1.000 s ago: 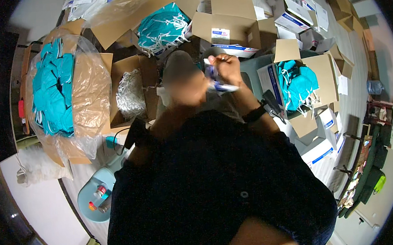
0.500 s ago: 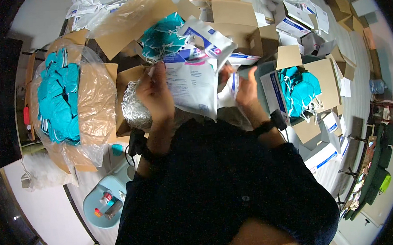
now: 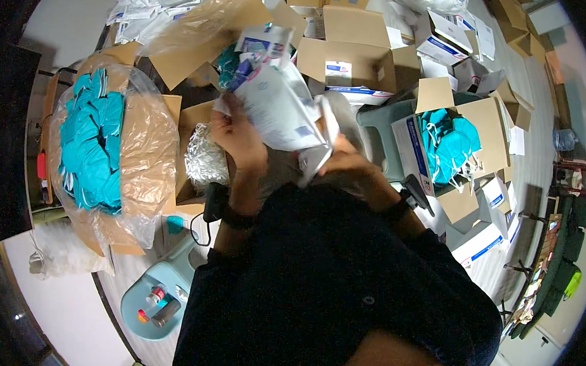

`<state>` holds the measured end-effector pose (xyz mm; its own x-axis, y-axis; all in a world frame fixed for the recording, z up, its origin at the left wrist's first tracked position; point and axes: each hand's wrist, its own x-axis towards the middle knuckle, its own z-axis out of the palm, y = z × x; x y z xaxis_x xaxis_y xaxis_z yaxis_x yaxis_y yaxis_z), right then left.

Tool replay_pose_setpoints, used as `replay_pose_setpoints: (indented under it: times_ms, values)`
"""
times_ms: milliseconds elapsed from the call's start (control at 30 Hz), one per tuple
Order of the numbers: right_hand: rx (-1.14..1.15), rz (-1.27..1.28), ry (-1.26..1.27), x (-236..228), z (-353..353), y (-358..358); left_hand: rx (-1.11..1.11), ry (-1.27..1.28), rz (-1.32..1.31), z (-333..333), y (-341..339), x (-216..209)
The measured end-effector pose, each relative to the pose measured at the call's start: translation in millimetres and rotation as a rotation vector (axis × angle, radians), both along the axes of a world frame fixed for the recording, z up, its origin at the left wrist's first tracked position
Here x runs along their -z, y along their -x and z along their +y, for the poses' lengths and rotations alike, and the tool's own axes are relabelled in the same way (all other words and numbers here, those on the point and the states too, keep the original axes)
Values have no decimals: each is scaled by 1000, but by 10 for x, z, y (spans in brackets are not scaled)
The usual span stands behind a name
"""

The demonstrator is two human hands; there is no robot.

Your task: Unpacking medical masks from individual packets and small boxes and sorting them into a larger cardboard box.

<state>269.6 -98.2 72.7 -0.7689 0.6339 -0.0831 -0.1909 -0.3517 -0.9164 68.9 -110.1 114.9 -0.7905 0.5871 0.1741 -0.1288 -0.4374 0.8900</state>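
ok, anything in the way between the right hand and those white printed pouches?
Nothing visible: the right hand is directly on the lower right end of the white printed pouches. The carton of teal masks stands off to its right.

White packets (image 3: 278, 112) with blue print, teal masks (image 3: 93, 159), black shirt (image 3: 326, 269)

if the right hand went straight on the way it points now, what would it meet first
Probably the white packets, just up and left of the right hand; exact depth is unclear.
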Motion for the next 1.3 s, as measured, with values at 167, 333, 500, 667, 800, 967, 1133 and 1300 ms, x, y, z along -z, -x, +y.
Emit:
replay_pose_setpoints:
  times_ms: [167, 333, 500, 667, 800, 967, 1133, 1300]
  values:
    - [335, 229, 65, -331, -76, 214, -16, 106, 170, -49, -104, -110]
    - [531, 194, 239, -52, 92, 71, 166, 235, 363, -213, -90, -210]
    - [549, 218, 219, 150, 227, -145, 402, 98, 261, -279, -130, -513]
    - [465, 133, 104, 78, 261, -245, 477, 316, 275, -256, 81, -618]
    - [498, 57, 62, -22, 228, -209, 465, 364, 378, -269, 186, -527]
    - [546, 20, 42, -27, 185, -245, 632, 237, 378, -289, 255, -406]
    - [473, -114, -116, -113, 200, -326, 619, 251, 819, -283, 304, -341]
    - [674, -200, -181, -153, 225, -444, 276, 303, 846, -291, 372, -389]
